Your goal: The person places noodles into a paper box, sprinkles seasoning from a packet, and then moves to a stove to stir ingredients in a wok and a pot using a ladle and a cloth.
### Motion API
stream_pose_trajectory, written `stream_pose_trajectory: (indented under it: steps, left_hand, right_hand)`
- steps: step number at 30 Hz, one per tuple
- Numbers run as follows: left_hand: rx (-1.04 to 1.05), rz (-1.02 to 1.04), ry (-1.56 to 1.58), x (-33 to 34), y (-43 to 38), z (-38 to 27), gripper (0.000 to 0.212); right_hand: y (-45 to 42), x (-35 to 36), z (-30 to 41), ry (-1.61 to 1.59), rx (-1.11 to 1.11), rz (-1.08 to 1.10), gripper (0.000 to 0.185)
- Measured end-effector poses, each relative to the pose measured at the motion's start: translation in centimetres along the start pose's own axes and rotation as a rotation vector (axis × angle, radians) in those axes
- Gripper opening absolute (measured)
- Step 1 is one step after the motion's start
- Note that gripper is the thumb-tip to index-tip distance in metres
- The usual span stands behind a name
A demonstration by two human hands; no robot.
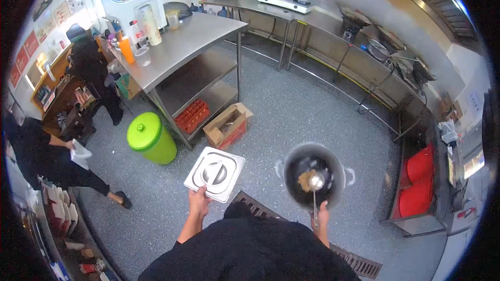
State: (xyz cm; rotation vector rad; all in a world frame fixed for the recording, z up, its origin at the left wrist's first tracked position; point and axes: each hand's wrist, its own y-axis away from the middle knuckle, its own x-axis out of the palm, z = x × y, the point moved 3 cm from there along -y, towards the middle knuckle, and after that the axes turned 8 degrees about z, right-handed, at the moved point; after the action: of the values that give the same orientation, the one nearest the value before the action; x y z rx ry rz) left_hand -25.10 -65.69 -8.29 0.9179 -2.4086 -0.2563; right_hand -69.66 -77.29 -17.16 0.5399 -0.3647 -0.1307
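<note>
My left hand (pixel 199 203) grips the near edge of a square stainless steel pan lid (pixel 197 179), thumb on top. The lid has a recessed round centre with a bar handle and is held over the floor. To the right, my right hand (pixel 322 216) holds the handle of a metal ladle (pixel 315 201) at the near rim of a large metal stockpot (pixel 291 156). The ladle's bowl is inside the pot, beside a brown clump (pixel 305 180) on the dark bottom. Whether my right fingers also grip the pot's rim, I cannot tell.
A lime-green lidded bin (pixel 162 150) and an open cardboard box (pixel 224 138) stand by a steel table (pixel 195 33). Two people in dark clothes, one nearer (pixel 43 152) and one farther (pixel 88 64), are at left. A floor drain grate (pixel 258 205) lies near me; red containers (pixel 416 191) sit right.
</note>
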Motion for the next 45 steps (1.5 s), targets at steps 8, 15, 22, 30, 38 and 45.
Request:
stream_pose_trajectory:
  steps: [8,15,22,30,38,45]
  left_hand:
    - [0.025,-0.024,0.012,9.9,-21.4,-3.7,0.037]
    - [0.066,0.153,0.177,28.6,-45.0,-8.1,0.035]
    - [0.099,0.227,0.074,45.3,-64.4,-10.9,0.035]
    - [0.168,0.040,0.143,58.0,-82.5,-13.5,0.027]
    - [0.337,-0.146,0.150,63.5,-101.1,-19.9,0.031]
    - [0.393,-0.169,0.146,67.5,-122.2,-26.4,0.028]
  right_hand:
    - [-20.7,18.0,11.7,-0.203,-0.110,0.219,0.050]
    - [-36.1,24.6,19.8,-0.111,-0.156,0.055,0.054]
    - [-50.6,27.9,29.3,-0.130,-0.202,-0.071,0.051]
    - [-75.0,34.4,41.4,0.161,-0.133,-0.103,0.050]
    - [-97.6,57.1,52.1,0.070,-0.096,0.206,0.036]
    - [-117.7,76.1,54.6,0.013,-0.155,0.344,0.043]
